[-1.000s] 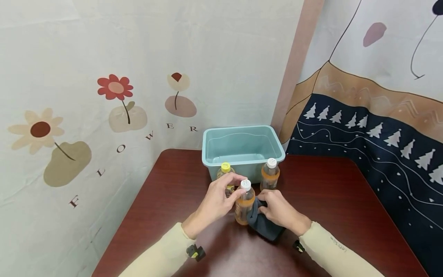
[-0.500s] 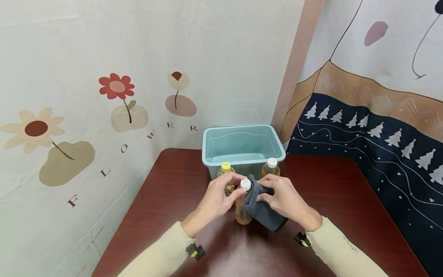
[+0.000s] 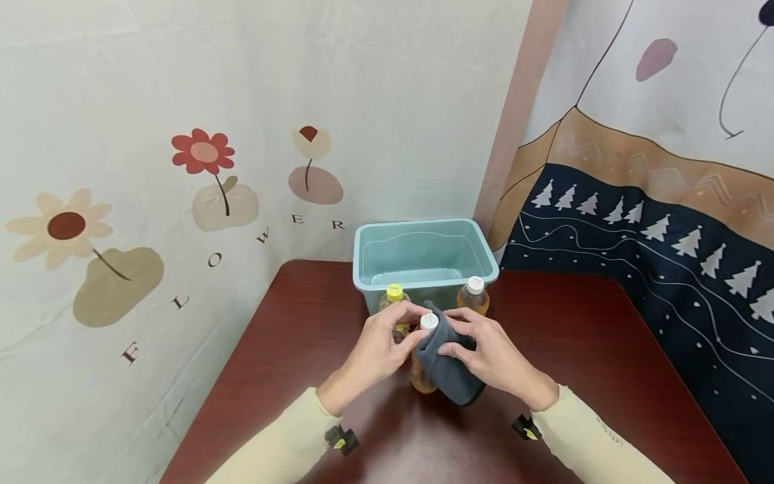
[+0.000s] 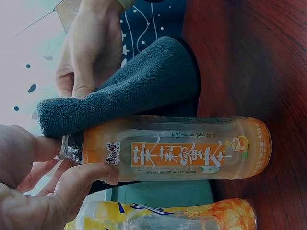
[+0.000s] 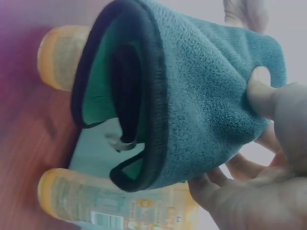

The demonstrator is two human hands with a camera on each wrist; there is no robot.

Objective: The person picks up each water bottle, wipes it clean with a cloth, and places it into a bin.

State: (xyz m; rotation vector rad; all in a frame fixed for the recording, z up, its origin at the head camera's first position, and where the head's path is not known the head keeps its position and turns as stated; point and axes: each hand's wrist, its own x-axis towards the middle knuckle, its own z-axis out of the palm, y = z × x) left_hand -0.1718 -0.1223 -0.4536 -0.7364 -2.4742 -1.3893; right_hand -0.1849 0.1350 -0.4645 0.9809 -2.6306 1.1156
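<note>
A clear bottle with an orange label (image 4: 182, 149) and a white cap stands upright on the table. My left hand (image 3: 379, 344) grips it near the neck, thumb and fingers on either side just below the cap. In my right hand (image 3: 497, 348) a folded dark grey-blue cloth (image 3: 450, 370) is pinched between thumb and fingers. The cloth lies against the bottle's right side, from the cap downward, hiding part of it. Behind stand a yellow-capped bottle (image 3: 394, 293), partly hidden by my left hand, and another white-capped bottle (image 3: 474, 298), its lower part behind my right hand.
A light blue plastic bin (image 3: 425, 282) stands at the back of the dark red table (image 3: 562, 323), just behind the two rear bottles. Printed wall cloths (image 3: 417, 114) rise behind the table and along its sides.
My right hand has lifted the cloth from the bottle's lower side up to near its cap, then shifted slightly left, wrapping more of it. The left hand has stayed at the neck.
</note>
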